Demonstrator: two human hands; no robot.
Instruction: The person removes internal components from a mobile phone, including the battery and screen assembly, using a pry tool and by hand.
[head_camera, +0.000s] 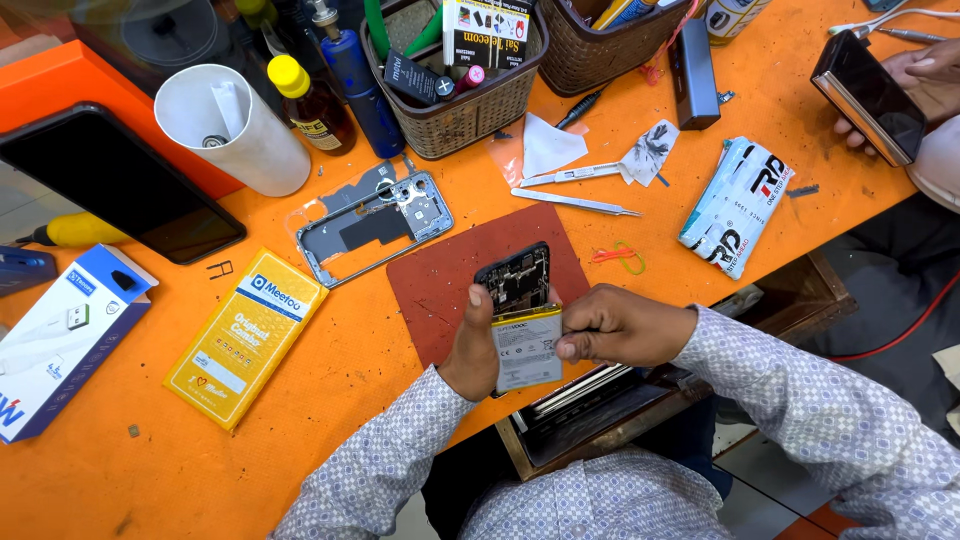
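Observation:
My left hand (470, 350) holds an opened phone (515, 278) from below, its circuit board showing at the top, thumb on its left edge. A white and yellow battery (527, 345) lies in the phone's lower half. My right hand (615, 325) pinches the battery's right edge with thumb and fingers. Both hands hover over a dark red mat (450, 270) on the orange table (330, 400).
A detached phone frame (372, 225) lies left of the mat, two tweezers (575, 190) behind it. A yellow packet (245, 335), a white and blue box (60, 335), a dark tablet (120, 185), bottles, baskets (460, 105) and a white cup (230, 125) stand around. Another person's hand holds a phone (868, 95) at right.

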